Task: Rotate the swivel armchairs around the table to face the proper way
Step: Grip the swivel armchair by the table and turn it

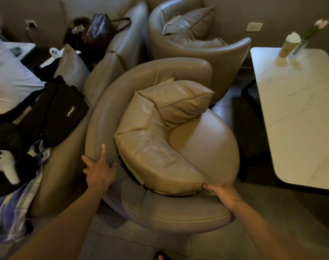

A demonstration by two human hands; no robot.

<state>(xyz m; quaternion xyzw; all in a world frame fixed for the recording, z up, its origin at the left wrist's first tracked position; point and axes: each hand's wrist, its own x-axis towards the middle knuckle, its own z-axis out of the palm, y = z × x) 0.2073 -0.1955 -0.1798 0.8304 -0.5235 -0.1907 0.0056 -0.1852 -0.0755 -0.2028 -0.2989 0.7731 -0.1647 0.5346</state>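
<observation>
A round taupe leather swivel armchair (pixel 206 139) fills the middle of the head view, its curved back to the left and near side, its open seat toward the white marble table (pixel 300 113) on the right. A loose back cushion (pixel 159 147) lies curled in the seat. My left hand (pixel 99 169) presses flat on the backrest rim at lower left, fingers spread. On the near rim, beside the cushion's corner, my right hand (pixel 223 194) grips the chair. A second matching armchair (pixel 206 51) with a cushion stands behind, its seat facing away toward the wall.
A leather sofa (pixel 122 44) at left carries bags, a black LIPANO bag (pixel 64 111), clothes and white controllers. On the table stand a cup (pixel 289 45) and a vase with tulips (pixel 310 34). Tiled floor lies below; my foot (pixel 160 257) shows at the bottom edge.
</observation>
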